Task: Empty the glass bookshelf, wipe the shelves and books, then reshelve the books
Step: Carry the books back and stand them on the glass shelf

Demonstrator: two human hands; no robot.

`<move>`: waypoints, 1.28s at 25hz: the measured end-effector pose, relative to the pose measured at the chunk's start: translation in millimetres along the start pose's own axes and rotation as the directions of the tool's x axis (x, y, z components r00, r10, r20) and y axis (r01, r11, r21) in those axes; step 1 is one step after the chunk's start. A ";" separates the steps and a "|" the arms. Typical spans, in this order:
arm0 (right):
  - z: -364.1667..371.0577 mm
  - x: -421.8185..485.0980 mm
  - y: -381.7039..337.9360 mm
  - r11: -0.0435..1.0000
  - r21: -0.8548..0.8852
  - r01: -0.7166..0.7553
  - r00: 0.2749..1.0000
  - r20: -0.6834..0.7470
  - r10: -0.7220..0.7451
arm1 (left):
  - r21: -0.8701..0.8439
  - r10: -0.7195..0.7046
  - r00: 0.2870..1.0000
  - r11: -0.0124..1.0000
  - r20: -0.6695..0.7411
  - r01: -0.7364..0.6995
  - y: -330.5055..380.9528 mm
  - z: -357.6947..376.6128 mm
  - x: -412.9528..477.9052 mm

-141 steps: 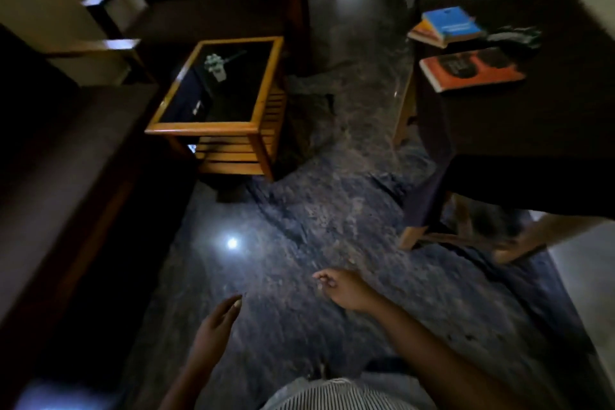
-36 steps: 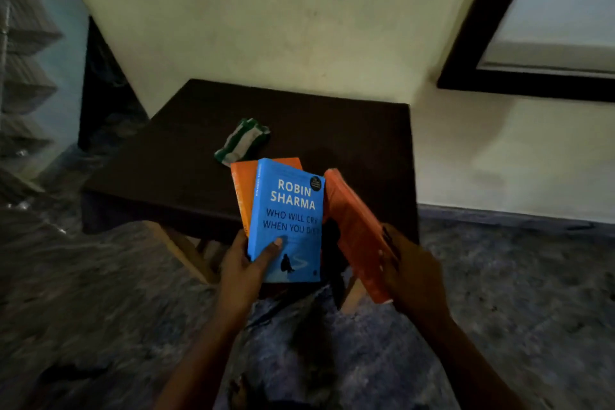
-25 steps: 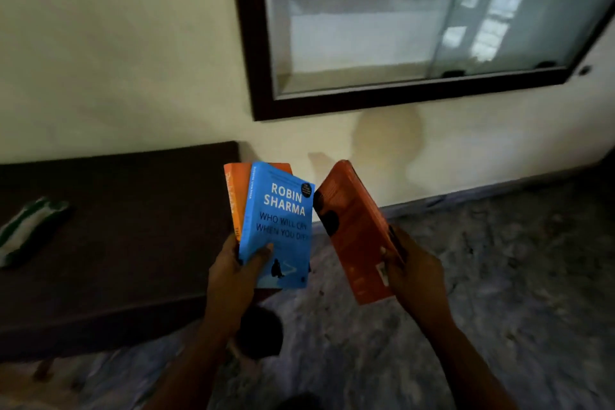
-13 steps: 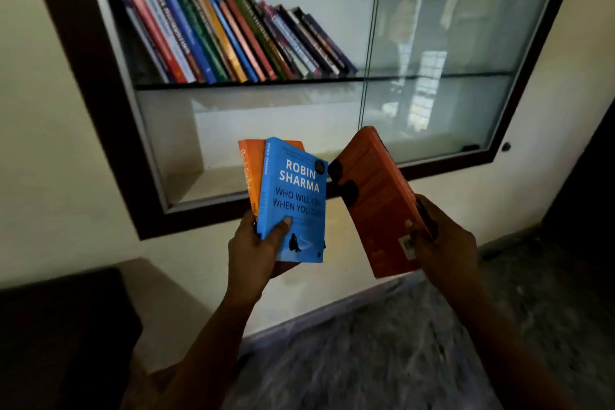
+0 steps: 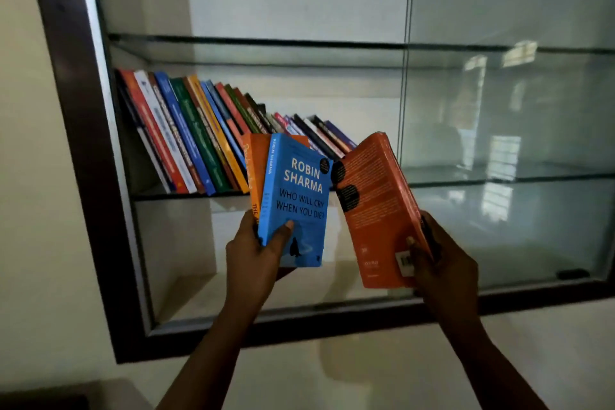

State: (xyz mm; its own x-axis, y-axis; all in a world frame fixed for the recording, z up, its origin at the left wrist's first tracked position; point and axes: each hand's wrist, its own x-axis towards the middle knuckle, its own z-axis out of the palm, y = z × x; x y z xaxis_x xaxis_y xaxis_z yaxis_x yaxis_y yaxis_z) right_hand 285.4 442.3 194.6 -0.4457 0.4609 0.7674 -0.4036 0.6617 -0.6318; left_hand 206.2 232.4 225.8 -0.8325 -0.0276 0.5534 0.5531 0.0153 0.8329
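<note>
My left hand grips two upright books together: a blue Robin Sharma book in front and an orange book behind it. Its thumb lies across the blue cover. My right hand holds a thicker red-orange book by its lower edge, back cover toward me, tilted left. Both are raised in front of the wall-mounted glass bookshelf. On its middle glass shelf a row of several books leans to the left.
A sliding glass pane covers the right half of the case; the left half stands open. Nothing shows on the top shelf or the bottom shelf. A dark table corner shows at the lower left.
My view has risen from the table to the bookshelf. Both hands have lifted their books up toward the middle shelf; the grips are unchanged.
</note>
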 end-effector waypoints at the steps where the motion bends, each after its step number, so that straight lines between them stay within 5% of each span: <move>1: 7.3 18.3 4.8 1.000 0.020 0.020 1.000 -0.010 -0.020 | -0.015 0.007 0.999 1.000 -0.035 -0.008 5.0 6.7 11.6; 6: 47.5 118.3 12.7 0.966 0.035 0.257 0.950 -0.191 -0.246 | 0.037 0.143 0.978 0.990 -0.151 -0.139 26.6 38.7 75.5; 16: 136.5 241.0 73.2 0.835 -0.401 0.376 0.847 -0.217 -0.486 | -0.086 0.132 0.975 0.985 -0.180 -0.149 21.6 67.6 144.9; 18: 153.9 239.8 103.0 0.830 -0.452 0.326 0.903 -0.112 -0.415 | -0.079 0.138 0.975 0.985 -0.175 -0.153 14.9 66.5 146.9; 21: 165.3 235.3 132.6 0.933 -0.349 0.088 0.992 -0.051 -0.113 | -0.094 0.126 0.981 0.986 -0.151 -0.141 2.8 65.4 147.1; 24: 161.6 242.7 140.4 0.984 -0.179 -0.026 1.000 -0.008 0.025 | -0.094 0.114 0.985 0.987 -0.132 -0.127 -4.1 67.3 147.9; 32: 163.8 244.4 136.0 0.904 -0.420 -0.076 0.960 0.214 0.180 | -0.124 0.092 0.986 0.986 -0.138 -0.109 -15.5 80.7 145.6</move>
State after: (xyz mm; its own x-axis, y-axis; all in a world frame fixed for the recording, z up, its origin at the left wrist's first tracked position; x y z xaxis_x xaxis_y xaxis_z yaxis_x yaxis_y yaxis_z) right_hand -9.2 548.1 278.4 -0.6718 0.4350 0.5995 0.0044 0.8117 -0.5840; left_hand 73.9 308.9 293.6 -0.7657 -0.1641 0.6220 0.6406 -0.1061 0.7605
